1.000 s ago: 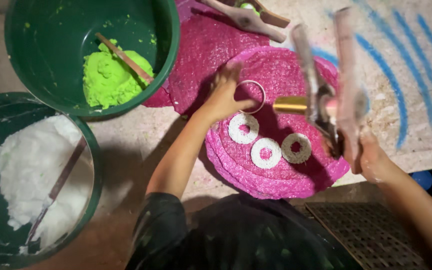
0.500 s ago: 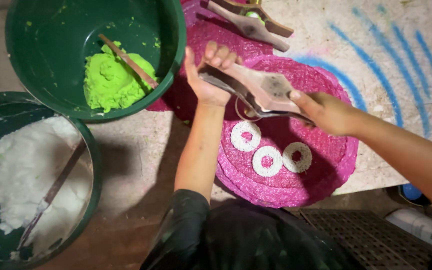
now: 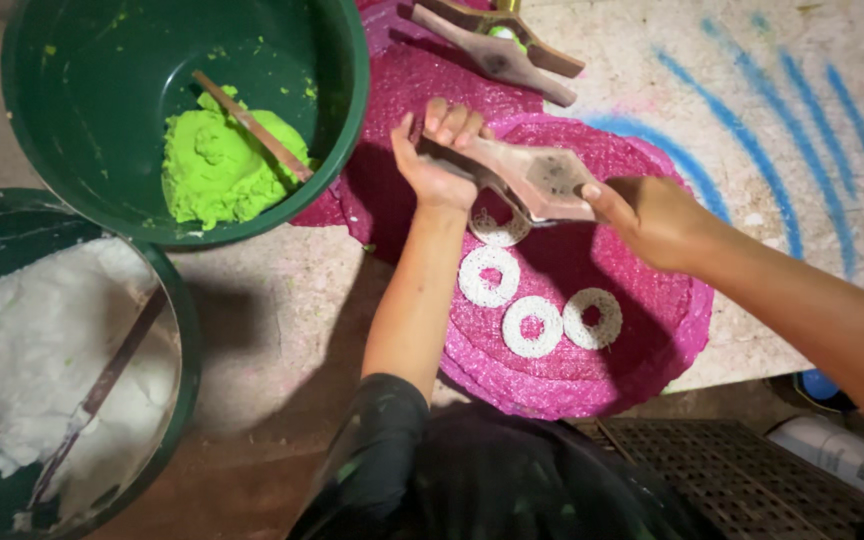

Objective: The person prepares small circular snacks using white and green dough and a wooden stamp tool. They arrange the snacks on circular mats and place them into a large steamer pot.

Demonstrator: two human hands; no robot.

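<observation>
While both hands are squeezing the wooden press [image 3: 537, 178] over the pink mat [image 3: 642, 370], left hand [image 3: 439, 165] and right hand [image 3: 652, 215] fingers clamped shut, pressing evenly is probably keeping each white ring [image 3: 488, 276] neat

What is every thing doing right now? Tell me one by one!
Left hand: gripping one end of the wooden press.
Right hand: gripping the other end.
Wooden press: held over the pink mat.
White rings: three lie flat on the mat, a fourth under the press.
Green dough: heaped in a bucket, stick in it.
White dough: heaped in another bucket.
</observation>
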